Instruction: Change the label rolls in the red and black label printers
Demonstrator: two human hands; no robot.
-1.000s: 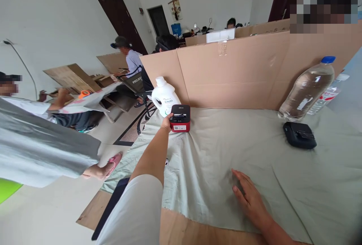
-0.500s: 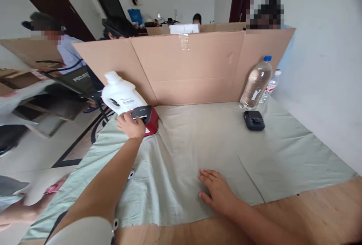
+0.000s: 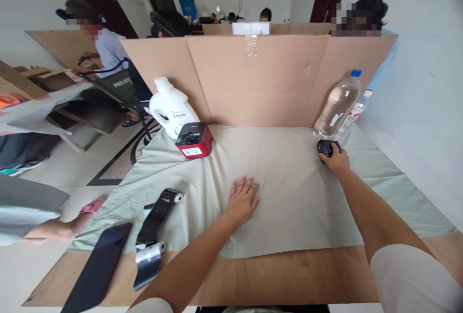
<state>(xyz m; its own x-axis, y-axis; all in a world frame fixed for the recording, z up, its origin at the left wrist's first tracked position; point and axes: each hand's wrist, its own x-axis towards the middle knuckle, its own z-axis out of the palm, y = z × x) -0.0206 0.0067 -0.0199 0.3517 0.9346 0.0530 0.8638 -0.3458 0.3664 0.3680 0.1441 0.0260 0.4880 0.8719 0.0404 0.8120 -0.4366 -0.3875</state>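
My left hand (image 3: 243,202) lies flat on the pale green cloth (image 3: 282,178), fingers spread, holding nothing. At the right, my right hand (image 3: 336,158) grips a small black box-shaped device (image 3: 324,147), thumb at its near left side and fingers over its right part; the hand hides some of it. A red and black boxy device (image 3: 198,145) with a white label sits at the left rear of the cloth. Left of my left forearm lie a roll of black film (image 3: 159,214), partly unwound, and a roll of shiny dark film (image 3: 150,257).
A white jug (image 3: 173,105) stands behind the red device. A large clear bottle (image 3: 338,105) and a smaller bottle (image 3: 356,110) lean at the right rear. Cardboard (image 3: 260,81) walls the back. A dark phone or tablet (image 3: 99,265) lies front left. Other people sit beyond.
My left hand has left the red device and now rests on the cloth. My right hand has moved forward and right onto the black device. The view has shifted, uncovering the rolls.
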